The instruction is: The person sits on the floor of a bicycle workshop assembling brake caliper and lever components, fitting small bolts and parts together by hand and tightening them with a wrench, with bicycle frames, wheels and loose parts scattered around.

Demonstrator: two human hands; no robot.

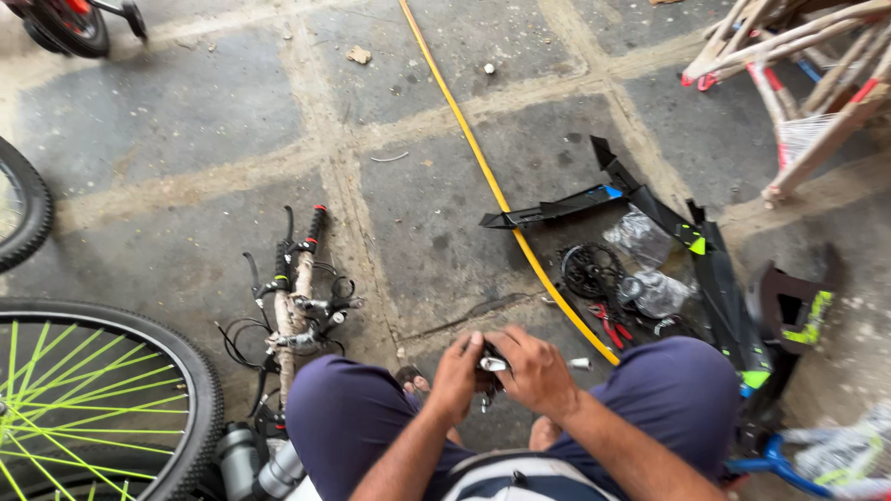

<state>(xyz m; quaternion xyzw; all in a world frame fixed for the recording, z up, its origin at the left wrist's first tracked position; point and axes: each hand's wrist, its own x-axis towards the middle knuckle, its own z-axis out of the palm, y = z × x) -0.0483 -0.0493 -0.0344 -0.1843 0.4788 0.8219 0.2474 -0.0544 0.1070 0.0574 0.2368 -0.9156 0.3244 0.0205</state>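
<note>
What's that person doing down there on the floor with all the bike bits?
A person squats on the concrete floor, both hands together between the knees. The left hand and right hand grip a small black and silver part. A handlebar with cables lies to the left near a green-spoked wheel. Red pliers, a chainring and black mudguards lie to the right.

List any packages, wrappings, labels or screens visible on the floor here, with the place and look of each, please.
Clear plastic bag: crumpled, on the floor beside the black chainring, right of the yellow hose.
Second clear plastic bag: crumpled, just below the first, near the red-handled pliers.
Wrapped bicycle handlebar: brown paper around the bar, on the floor left of the person's knees.
Screens or signs: none in view.
</note>
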